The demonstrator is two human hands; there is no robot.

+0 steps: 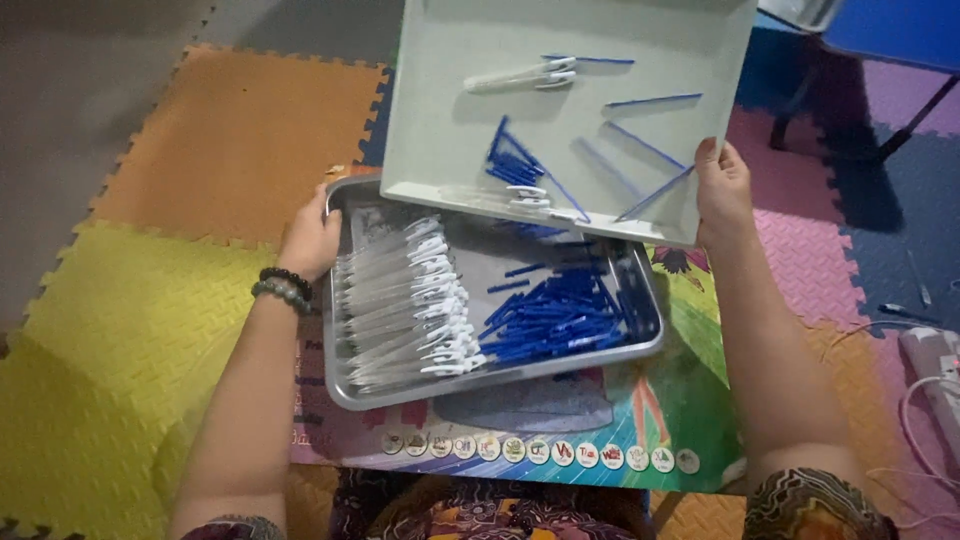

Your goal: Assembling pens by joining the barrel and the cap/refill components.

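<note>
We look down on a floor of interlocking foam mats [200, 150] in orange, yellow, pink and purple, with a small colourful picture-printed table [690, 400] at the centre. On the table sits a metal tray [500, 385], which holds a row of clear tubes with white caps [405, 305] on its left and a heap of thin blue sticks [555, 315] on its right. Above it, at the far side, we tilt a pale grey tray [450, 60] so that its near edge dips over the metal tray; a few loose blue sticks [515, 160] and a clear white-capped tube [520, 76] lie on its sloped surface. Our left hand [312, 240], with two bead bracelets [282, 286] at the wrist, curls around the far left corner of the metal tray, just beside the grey tray's near left corner; the fingers are hidden behind the rim, so we cannot tell their spread. Our right hand [722, 192] grips the grey tray's near right edge, with the thumb on top and the fingers underneath. At the far right, a white power strip [935, 365] lies on the mat.
</note>
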